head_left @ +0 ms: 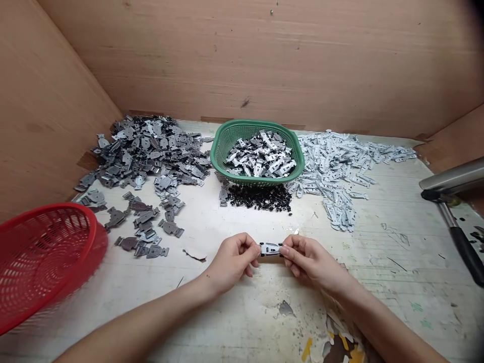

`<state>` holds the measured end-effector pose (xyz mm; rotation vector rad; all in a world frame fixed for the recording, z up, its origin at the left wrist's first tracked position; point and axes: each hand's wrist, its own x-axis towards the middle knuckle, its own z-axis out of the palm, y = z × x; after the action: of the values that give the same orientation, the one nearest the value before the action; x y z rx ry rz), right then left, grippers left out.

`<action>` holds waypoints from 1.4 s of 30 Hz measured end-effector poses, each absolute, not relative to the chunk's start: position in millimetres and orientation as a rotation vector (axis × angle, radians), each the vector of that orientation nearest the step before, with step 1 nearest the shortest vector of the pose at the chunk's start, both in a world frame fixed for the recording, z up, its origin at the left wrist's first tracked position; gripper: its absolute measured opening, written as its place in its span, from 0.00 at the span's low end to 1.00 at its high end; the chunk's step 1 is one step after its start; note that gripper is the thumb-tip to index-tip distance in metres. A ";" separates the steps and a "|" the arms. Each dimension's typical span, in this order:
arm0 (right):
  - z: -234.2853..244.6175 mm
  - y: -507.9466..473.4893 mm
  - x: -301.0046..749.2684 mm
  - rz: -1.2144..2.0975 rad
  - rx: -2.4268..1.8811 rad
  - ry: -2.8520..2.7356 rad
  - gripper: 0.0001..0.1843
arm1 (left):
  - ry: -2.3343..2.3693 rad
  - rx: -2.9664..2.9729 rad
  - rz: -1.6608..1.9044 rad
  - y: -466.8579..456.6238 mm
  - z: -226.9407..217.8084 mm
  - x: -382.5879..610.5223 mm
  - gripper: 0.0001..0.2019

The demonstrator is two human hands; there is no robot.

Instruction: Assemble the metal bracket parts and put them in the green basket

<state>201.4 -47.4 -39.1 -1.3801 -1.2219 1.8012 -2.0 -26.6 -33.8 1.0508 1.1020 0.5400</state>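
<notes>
A small light metal clip [270, 249] with black bits at its ends is held between both hands just above the worn white table [242, 302]. My left hand [232, 260] pinches its left end with thumb and fingers curled. My right hand [308, 259] pinches its right end the same way. Straight behind the hands lies a small heap of black pieces [260, 197], and behind that a green basket [257, 151] filled with assembled light clips.
A pile of dark grey metal plates [145, 156] spreads at the back left. A pile of light grey strips [340, 166] lies at the back right. A red basket [41, 257] sits at the left edge. A metal tool with a black handle [459, 212] stands at the right. Wooden walls enclose the table.
</notes>
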 end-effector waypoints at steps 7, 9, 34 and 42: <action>-26.6 -46.3 197.6 1.692 -1.364 -1.155 0.18 | 1.181 1.365 0.490 -15.4 -13.6 -14.6 0.14; -2.2 -18.2 202.5 1.526 -1.350 -1.129 0.15 | 1.448 1.695 0.493 -3.4 0.2 -29.3 0.14; -44.1 17.1 237.7 0.368 -1.648 -2.155 0.05 | 1.204 2.407 0.319 -19.3 -19.7 -16.6 0.29; -54.9 12.0 227.9 0.333 -1.606 -2.062 0.05 | 1.252 2.308 0.337 -6.9 -13.4 -29.3 0.24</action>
<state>227.9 12.0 -54.9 -1.6064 -2.0623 0.3332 -29.3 -6.9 -13.4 2.3083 1.2523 0.3369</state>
